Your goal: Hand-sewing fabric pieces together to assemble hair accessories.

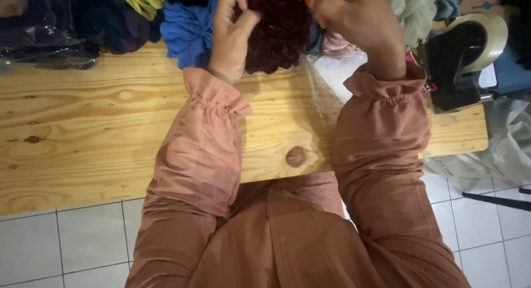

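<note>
Both your left hand (229,36) and right hand (354,22) pinch the maroon scrunchie (276,33) over the wooden table (83,127)'s far edge; you seem to be shaping it, so bagging it in the clear plastic bag (323,83) probably needs one hand free.

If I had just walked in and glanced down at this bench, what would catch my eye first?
Probably the dark maroon ruffled fabric piece at the top centre, gripped by both the left hand and the right hand above the pale wooden table. Next, the bright blue fabric piece just to its left, and the tape dispenser at the table's right end.
</note>
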